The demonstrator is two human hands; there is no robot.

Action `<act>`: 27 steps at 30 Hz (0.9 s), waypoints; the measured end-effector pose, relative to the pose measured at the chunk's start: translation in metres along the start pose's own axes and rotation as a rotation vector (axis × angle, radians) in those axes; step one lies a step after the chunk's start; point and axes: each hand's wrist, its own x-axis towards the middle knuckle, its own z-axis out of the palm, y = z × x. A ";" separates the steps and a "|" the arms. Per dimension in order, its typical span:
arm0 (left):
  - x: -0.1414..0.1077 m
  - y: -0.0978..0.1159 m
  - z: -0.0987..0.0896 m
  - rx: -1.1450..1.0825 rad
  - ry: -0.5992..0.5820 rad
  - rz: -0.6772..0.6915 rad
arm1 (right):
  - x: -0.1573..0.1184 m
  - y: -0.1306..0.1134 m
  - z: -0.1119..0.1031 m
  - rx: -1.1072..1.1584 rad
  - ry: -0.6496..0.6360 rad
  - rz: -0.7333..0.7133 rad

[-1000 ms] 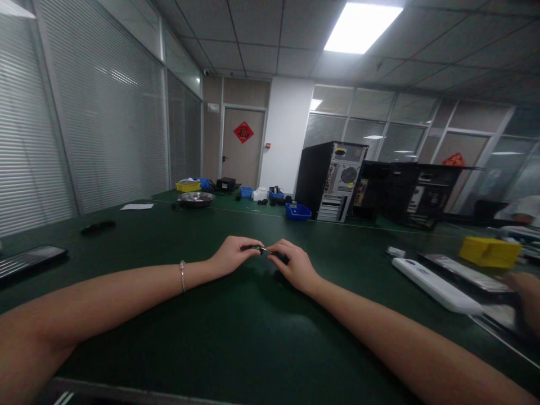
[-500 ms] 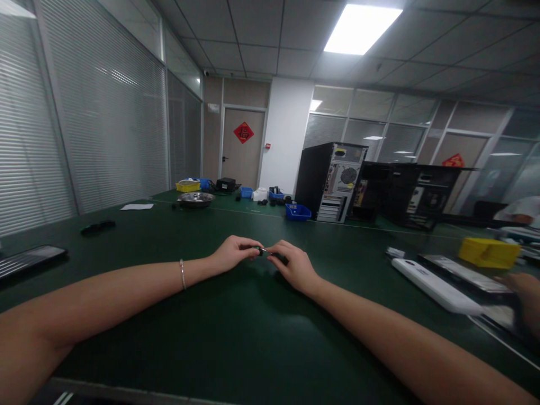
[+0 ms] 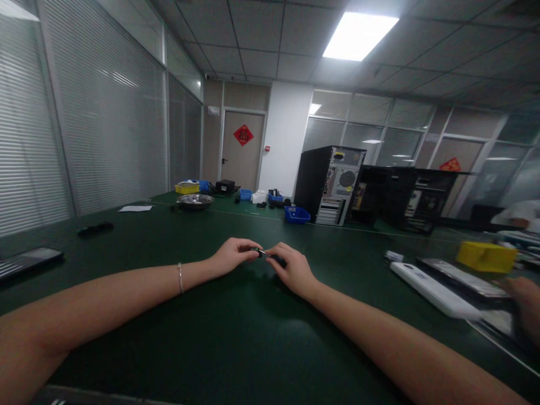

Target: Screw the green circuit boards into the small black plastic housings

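Observation:
My left hand (image 3: 231, 257) pinches a small dark part with a shiny metal end (image 3: 261, 253) between thumb and fingertips, a little above the green tabletop (image 3: 236, 332). A trace of green shows on it near the left fingertips; its exact kind is too small to make out. My right hand (image 3: 295, 271) meets it from the other side, thumb and forefinger closed at the metal end. Whether the right fingers grip that same end or another tiny piece is hidden.
Computer towers (image 3: 314, 183) stand at the back right, with a blue bin (image 3: 297, 214) beside them. A metal dish (image 3: 194, 201) lies back left. On the right are a white power strip-like bar (image 3: 434, 288), a yellow box (image 3: 486, 257) and another person's hand (image 3: 524, 304).
Both hands stay together at the small part, with the right fingertips slightly shifted and more gap showing below them. The view has tipped up slightly.

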 end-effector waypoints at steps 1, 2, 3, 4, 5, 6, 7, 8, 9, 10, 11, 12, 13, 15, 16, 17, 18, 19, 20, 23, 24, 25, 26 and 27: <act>0.001 0.000 0.000 -0.010 0.013 0.001 | 0.000 -0.001 -0.001 -0.001 0.009 0.003; 0.002 -0.001 0.000 -0.022 0.025 0.002 | 0.000 -0.001 -0.002 -0.002 0.021 0.007; 0.003 -0.001 0.000 -0.037 0.034 0.003 | 0.000 -0.001 -0.002 -0.002 0.031 0.011; 0.004 -0.001 0.001 -0.053 0.038 0.006 | 0.001 -0.002 -0.003 -0.002 0.041 0.014; 0.004 0.000 0.001 -0.068 0.039 0.010 | 0.001 -0.002 -0.004 0.000 0.052 0.017; 0.004 0.001 0.001 -0.082 0.035 0.014 | 0.001 -0.002 -0.005 0.005 0.059 0.018; 0.004 0.002 0.002 -0.094 0.026 0.018 | 0.001 -0.003 -0.005 0.010 0.062 0.016; 0.004 0.003 0.002 -0.104 0.015 0.022 | 0.002 -0.003 -0.006 0.017 0.060 0.012; 0.004 0.004 0.003 -0.112 0.003 0.022 | 0.002 -0.003 -0.006 0.024 0.053 0.005; 0.003 0.005 0.003 -0.119 -0.008 0.018 | 0.002 -0.003 -0.006 0.032 0.041 -0.005; 0.003 0.006 0.003 -0.124 -0.018 0.011 | 0.002 -0.003 -0.006 0.040 0.025 -0.018; 0.003 0.006 0.004 -0.129 -0.027 0.001 | 0.002 -0.003 -0.006 0.047 0.009 -0.031; 0.003 0.005 0.004 -0.134 -0.034 -0.009 | 0.002 -0.003 -0.006 0.054 -0.006 -0.042; 0.003 0.004 0.003 -0.148 -0.036 -0.026 | 0.002 -0.003 -0.005 0.068 -0.031 -0.061; 0.003 0.003 0.003 -0.154 -0.031 -0.031 | 0.002 -0.003 -0.005 0.075 -0.040 -0.067; 0.003 0.002 0.003 -0.158 -0.024 -0.037 | 0.002 -0.003 -0.005 0.081 -0.047 -0.072; 0.003 0.001 0.002 -0.158 -0.017 -0.042 | 0.002 -0.003 -0.005 0.087 -0.054 -0.076; 0.003 0.001 0.002 -0.154 -0.012 -0.049 | 0.002 -0.002 -0.005 0.093 -0.060 -0.079; 0.002 0.001 0.001 -0.146 -0.011 -0.055 | 0.002 -0.002 -0.005 0.098 -0.066 -0.083; 0.000 0.003 0.001 -0.114 -0.019 -0.063 | 0.002 -0.002 -0.004 0.106 -0.086 -0.091; 0.000 0.004 0.001 -0.103 -0.023 -0.059 | 0.002 -0.002 -0.004 0.108 -0.093 -0.095; 0.000 0.004 0.001 -0.093 -0.028 -0.053 | 0.002 -0.002 -0.003 0.109 -0.100 -0.100; -0.001 0.004 0.002 -0.084 -0.035 -0.046 | 0.002 -0.002 -0.003 0.110 -0.106 -0.105; -0.001 0.003 0.002 -0.077 -0.047 -0.040 | 0.001 -0.002 -0.003 0.113 -0.112 -0.110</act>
